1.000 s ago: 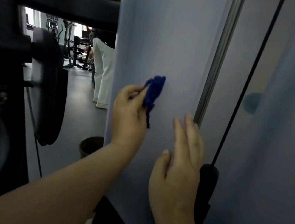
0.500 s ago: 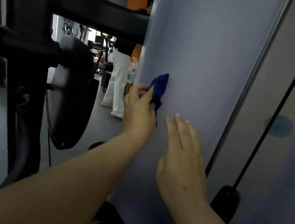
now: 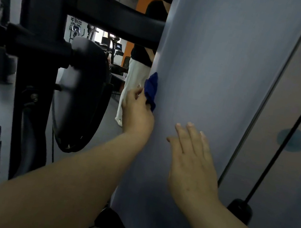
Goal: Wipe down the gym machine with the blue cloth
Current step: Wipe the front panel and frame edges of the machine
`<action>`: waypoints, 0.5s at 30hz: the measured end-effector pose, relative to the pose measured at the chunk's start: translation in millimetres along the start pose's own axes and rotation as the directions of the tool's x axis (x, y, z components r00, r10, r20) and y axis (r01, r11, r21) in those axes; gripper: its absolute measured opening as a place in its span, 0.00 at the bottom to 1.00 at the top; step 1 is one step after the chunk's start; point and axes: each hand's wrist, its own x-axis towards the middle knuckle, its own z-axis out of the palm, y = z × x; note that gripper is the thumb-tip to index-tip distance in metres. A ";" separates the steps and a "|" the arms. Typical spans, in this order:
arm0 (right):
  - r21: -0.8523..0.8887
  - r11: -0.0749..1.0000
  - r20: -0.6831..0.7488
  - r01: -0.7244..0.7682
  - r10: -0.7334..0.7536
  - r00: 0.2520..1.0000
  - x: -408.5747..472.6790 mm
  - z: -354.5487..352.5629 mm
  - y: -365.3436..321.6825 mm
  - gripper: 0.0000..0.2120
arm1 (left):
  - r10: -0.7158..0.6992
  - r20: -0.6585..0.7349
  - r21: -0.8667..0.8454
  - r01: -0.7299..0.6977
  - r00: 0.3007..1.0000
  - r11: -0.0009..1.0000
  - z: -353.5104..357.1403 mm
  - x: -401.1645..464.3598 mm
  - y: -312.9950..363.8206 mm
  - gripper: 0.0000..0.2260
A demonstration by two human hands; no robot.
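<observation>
The gym machine's tall grey-blue shroud panel (image 3: 219, 69) fills the middle and right of the view. My left hand (image 3: 138, 111) grips the bunched blue cloth (image 3: 151, 90) and presses it against the panel's left edge. My right hand (image 3: 193, 161) lies flat on the panel lower down, fingers straight and pointing up. The cloth's lower part is hidden behind my left fingers.
A black cable (image 3: 294, 127) runs down to a black stopper (image 3: 240, 210) at the right. A metal strip (image 3: 269, 98) edges the panel. Black frame bars (image 3: 110, 16) and a padded roller (image 3: 80, 93) stand at the left. A person in white trousers (image 3: 133, 82) stands behind.
My left hand has carried the cloth leftward to the panel's edge. My right hand has stayed flat on the panel, and my view has swung right.
</observation>
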 end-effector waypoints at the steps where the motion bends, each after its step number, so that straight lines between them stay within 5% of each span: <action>1: -0.031 0.998 0.050 0.045 -0.044 0.998 0.1 -0.6 -1.9 0.30 | -0.001 0.013 0.039 0.001 1.000 0.999 -0.1 -12.0 -4.2 0.20; 3: -0.123 0.970 0.091 0.207 -0.197 0.976 0.4 2.2 -3.1 0.35 | -0.018 0.069 0.125 0.009 0.997 0.992 -1.9 -42.2 -19.9 0.21; 5: -0.152 0.948 0.218 0.279 -0.243 0.945 3.0 1.9 -2.2 0.36 | -0.149 0.114 0.128 0.134 0.982 0.983 -9.6 -47.4 -32.4 0.19; 7: -0.188 0.935 0.196 0.302 -0.266 0.944 8.4 2.3 0.4 0.41 | -0.271 0.146 0.198 0.240 0.951 0.950 -17.5 -21.9 -32.3 0.14; 12: -0.322 0.850 0.248 0.417 -0.350 0.903 11.5 10.4 6.8 0.35 | -0.201 0.273 0.104 0.179 0.941 0.978 -22.8 18.9 -20.4 0.13; 15: -0.312 0.850 0.340 0.424 -0.317 0.885 8.0 10.0 6.0 0.35 | -0.292 0.317 0.144 0.258 0.902 0.955 -19.4 2.3 -38.1 0.15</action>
